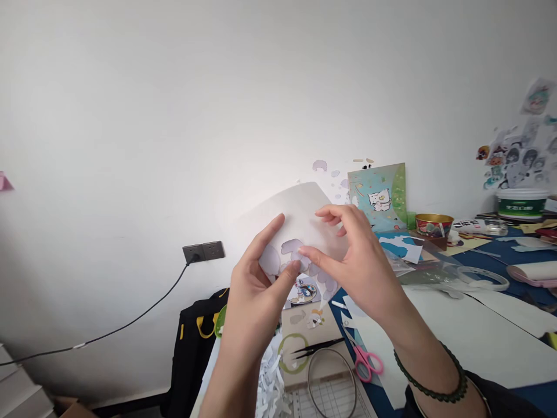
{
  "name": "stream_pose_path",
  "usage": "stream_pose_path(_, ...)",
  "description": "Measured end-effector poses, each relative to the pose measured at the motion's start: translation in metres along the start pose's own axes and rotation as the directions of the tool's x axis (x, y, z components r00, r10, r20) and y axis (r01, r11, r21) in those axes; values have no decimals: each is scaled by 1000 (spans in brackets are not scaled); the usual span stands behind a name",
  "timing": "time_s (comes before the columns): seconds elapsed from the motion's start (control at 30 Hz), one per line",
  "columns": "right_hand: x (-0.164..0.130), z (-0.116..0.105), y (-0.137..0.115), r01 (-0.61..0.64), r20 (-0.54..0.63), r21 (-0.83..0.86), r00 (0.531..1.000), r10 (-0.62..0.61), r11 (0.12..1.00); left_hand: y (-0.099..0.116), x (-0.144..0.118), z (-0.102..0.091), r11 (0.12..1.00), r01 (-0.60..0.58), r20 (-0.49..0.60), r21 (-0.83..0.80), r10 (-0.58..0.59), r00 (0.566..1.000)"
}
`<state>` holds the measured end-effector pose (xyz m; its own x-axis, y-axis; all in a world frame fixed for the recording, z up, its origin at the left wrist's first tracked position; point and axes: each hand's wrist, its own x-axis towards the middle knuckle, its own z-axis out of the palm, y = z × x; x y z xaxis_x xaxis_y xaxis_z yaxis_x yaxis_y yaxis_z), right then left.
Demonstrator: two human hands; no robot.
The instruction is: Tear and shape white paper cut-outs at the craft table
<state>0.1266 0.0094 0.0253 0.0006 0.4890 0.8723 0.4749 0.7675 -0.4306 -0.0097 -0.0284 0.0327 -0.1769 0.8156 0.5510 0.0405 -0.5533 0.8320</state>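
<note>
We have the white sheet [300,203] raised between both hands: the left hand [256,284] grips its lower edge, while the right hand [369,270] has fingers spread, its thumb at the purple shapes [291,246]. Seemingly partway: many shapes are still on the sheet; similar pale pieces [319,165] dot the wall beyond our hands. Far right of them, a tub [522,206] bears pale characters we cannot read surely.

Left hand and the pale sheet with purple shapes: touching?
Touching. The head view shows it: the left hand has its thumb laid across the purple shapes on the lower part of the pale sheet.
</note>
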Motion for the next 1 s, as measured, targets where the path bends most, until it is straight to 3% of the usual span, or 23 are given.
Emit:
stream_pose_path(0.33, 4, -3, 7, -101, 27, -95, 994, 104, 990, 5, -7, 0, 995, -47, 134, 90, 35, 990)
stream_pose_path(0.53, 4, 3, 8, -66, -44, -152, 997, 60, 986, 2, -6, 2, 984, -124, 150, 129, 104, 983)
stream_pose_path(0.7, 5, 5, 13, -73, -191, -209, 981, 32, 975, -4, 2, 4, 999, -22, -36, 34, 24, 999)
stream_pose_path(0.8, 10, -2, 22, -161, -218, -162, 968, 123, 974, -8, 9, -2, 998, 17, -109, -65, -24, 994)
stream_pose_path(0.83, 12, -5, 27, -221, -182, -114, 963, 198, 968, -9, 11, -3, 995, 18, -128, -97, -31, 991)
stream_pose_path(0.9, 16, -13, 37, -363, 4, 28, 932, 363, 931, -12, 14, -6, 990, 1, -173, -139, -25, 985)
stream_pose_path(0.97, 18, -18, 46, -469, 236, 168, 873, 427, 867, -15, 16, -6, 988, -22, -217, -152, -12, 976)
stream_pose_path(1.0, 19, -20, 51, -486, 284, 208, 861, 423, 849, -16, 17, -5, 988, -27, -233, -153, -10, 972)
